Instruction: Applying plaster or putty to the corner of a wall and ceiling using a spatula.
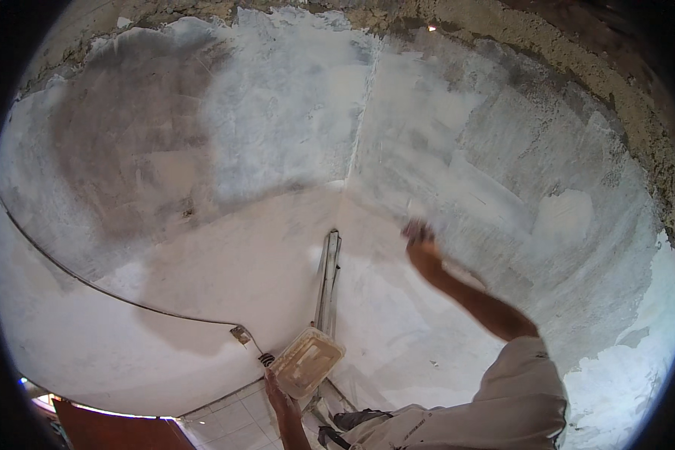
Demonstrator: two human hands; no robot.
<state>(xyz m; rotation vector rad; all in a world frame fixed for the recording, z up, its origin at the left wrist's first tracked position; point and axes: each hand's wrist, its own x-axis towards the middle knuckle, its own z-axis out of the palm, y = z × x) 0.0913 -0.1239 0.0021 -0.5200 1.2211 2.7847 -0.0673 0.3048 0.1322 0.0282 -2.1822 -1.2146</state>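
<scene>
The person's left hand [277, 394] grips the left edge of a plaster-smeared rectangular tray [307, 365], low before the wall corner [343, 199]; the right hand [420, 232], blurred, is raised near the right-hand wall [457, 142], its finger state unclear

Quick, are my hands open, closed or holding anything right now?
Left hand: holding the rectangular tray.
Right hand: blurred, can't tell whether it's open, closed or holding something.

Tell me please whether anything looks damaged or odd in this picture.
Yes: at the top, pale wall coating ends raggedly, with a rough brown band exposed above. The left wall has a small dark blemish against its paler surface. The tray in the left hand is smeared.
</scene>
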